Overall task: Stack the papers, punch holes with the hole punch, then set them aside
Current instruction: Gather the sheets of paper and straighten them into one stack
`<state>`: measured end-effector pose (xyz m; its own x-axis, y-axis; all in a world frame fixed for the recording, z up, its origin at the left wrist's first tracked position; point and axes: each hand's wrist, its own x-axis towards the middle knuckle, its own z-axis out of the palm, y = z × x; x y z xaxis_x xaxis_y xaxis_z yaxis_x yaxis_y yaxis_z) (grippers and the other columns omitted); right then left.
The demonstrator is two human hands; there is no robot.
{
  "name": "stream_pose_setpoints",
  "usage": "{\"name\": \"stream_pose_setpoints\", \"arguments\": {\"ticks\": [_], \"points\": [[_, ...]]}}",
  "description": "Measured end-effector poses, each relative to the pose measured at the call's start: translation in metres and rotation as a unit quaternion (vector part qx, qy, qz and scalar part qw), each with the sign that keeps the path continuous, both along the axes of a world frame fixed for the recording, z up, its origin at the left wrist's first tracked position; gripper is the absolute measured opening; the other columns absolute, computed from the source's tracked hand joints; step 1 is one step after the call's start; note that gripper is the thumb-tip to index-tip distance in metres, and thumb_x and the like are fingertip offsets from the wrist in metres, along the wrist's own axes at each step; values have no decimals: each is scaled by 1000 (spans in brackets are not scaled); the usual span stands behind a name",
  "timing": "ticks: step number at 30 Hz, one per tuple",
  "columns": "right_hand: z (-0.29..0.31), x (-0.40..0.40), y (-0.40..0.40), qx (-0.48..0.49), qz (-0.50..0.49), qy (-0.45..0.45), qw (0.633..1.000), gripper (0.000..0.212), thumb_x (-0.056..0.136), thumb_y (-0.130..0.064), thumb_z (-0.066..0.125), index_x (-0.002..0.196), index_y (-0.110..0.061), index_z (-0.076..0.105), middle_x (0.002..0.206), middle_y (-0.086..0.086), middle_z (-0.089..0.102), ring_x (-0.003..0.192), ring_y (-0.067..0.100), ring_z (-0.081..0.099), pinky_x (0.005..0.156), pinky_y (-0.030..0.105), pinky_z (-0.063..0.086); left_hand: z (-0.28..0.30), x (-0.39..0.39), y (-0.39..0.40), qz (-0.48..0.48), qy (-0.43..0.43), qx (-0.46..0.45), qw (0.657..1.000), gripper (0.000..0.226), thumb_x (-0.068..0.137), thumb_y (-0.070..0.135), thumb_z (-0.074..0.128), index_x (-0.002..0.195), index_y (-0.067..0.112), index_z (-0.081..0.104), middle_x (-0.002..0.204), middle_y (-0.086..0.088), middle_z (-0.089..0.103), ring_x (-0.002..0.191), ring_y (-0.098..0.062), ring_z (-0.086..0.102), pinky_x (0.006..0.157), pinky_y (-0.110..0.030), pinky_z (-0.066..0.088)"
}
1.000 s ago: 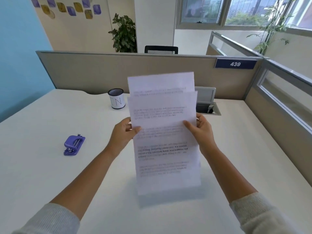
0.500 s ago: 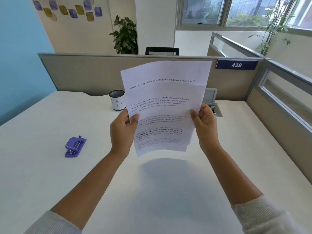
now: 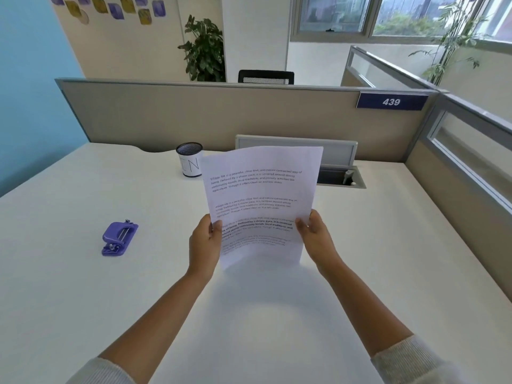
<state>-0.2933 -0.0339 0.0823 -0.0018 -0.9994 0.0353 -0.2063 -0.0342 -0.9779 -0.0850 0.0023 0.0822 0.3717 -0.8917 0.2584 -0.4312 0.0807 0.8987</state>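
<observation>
Purple plastic marks the hole punch, which lies flat on the white tabletop, well out to the left of your left hand and apart from everything else. Your left hand is clenched on the left edge of the papers, thumb pressed on the printed front near the lower corner and the fingers hidden behind the sheets. The papers stand nearly upright between your two hands, lifted clear of the tabletop, the printed side facing you, with the top edge leaning slightly away and the bottom edge bowed in a soft curve. The sheets look gathered into one stack; you cannot tell how many there are, though fainter lines of print show through from those behind. A shadow of the papers falls on the tabletop just below them, between your forearms. Beyond your left hand, partly behind the upper left corner of the papers, stands a white pen cup with a dark mesh rim. Your right hand grips the right edge of the papers at the same height as the left, thumb in front and fingers curled behind. Past your right hand, near the grey partition, an open cable tray is set into the tabletop.
</observation>
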Motion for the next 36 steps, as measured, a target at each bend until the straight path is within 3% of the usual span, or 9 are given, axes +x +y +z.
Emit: {"name": "stream_pose_setpoints", "arguments": {"ticks": [4, 9, 13, 17, 21, 25, 29, 32, 36], "points": [[-7, -5, -14, 37, 11, 54, 998, 32, 96, -5, 36, 127, -12, 42, 119, 4, 55, 101, 22, 58, 73, 20, 48, -4, 12, -1, 47, -17, -8, 999, 13, 95, 14, 44, 86, 6, 48, 79, -2, 56, 69, -18, 48, 56, -17, 37], [-41, -13, -37, 76, 28, 227, 971, 50, 88, 8, 30, 132, -12, 43, 139, 9, 47, 123, 25, 49, 96, 26, 37, -22, 29, -4, 95, -3, 37, 995, 16, 95, 9, 44, 80, 2, 43, 76, -10, 49, 66, -21, 45, 59, -26, 36], [-58, -17, -47, 82, 75, 331, 937, 50, 91, 1, 33, 138, -16, 38, 148, 7, 37, 135, 24, 36, 110, 31, 28, -44, 42, -1, 125, 61, 109, 984, 14, 96, 11, 41, 99, 2, 52, 92, -11, 57, 80, -25, 54, 61, -27, 41], [-68, -22, -51, 79, 119, 395, 908, 45, 96, -17, 40, 141, -17, 35, 149, 6, 36, 134, 24, 38, 109, 32, 29, -72, 56, 11, 131, 72, 175, 973, 12, 96, 10, 41, 98, 4, 51, 97, -15, 59, 83, -27, 56, 67, -32, 45], [-75, -33, -48, 76, 98, 420, 899, 48, 97, -31, 40, 143, -19, 31, 149, 2, 34, 133, 24, 39, 106, 36, 34, -84, 67, 20, 153, 96, 194, 964, 13, 95, 9, 41, 100, 6, 53, 94, -15, 60, 85, -31, 57, 70, -37, 46], [-81, -60, -47, 66, -16, 429, 901, 31, 94, -16, 39, 120, -6, 52, 131, 17, 46, 115, 35, 48, 98, 37, 37, -87, 79, 25, 149, 108, 204, 962, 13, 94, 11, 42, 99, 9, 54, 93, -15, 62, 86, -34, 60, 78, -48, 51], [-83, -75, -47, 99, -130, 486, 858, 31, 92, -18, 40, 118, -4, 50, 133, 22, 41, 134, 37, 27, 114, 49, 14, -90, 85, 28, 146, 113, 207, 961, 12, 94, 10, 43, 97, 8, 54, 94, -17, 62, 88, -36, 60, 80, -50, 51], [-80, -56, -41, 62, -102, 489, 864, 39, 93, -29, 44, 126, -9, 46, 143, 17, 35, 141, 33, 15, 116, 48, 7, -91, 84, 29, 131, 107, 211, 963, 12, 93, 9, 43, 95, 6, 54, 93, -17, 62, 88, -36, 60, 80, -48, 49], [-77, -11, -26, 12, -7, 439, 898, 54, 91, -44, 49, 132, -10, 40, 141, 12, 38, 135, 27, 29, 115, 39, 20, -91, 84, 30, 114, 88, 221, 964, 13, 93, 8, 43, 95, 3, 55, 93, -15, 62, 88, -36, 60, 78, -45, 49]]}}
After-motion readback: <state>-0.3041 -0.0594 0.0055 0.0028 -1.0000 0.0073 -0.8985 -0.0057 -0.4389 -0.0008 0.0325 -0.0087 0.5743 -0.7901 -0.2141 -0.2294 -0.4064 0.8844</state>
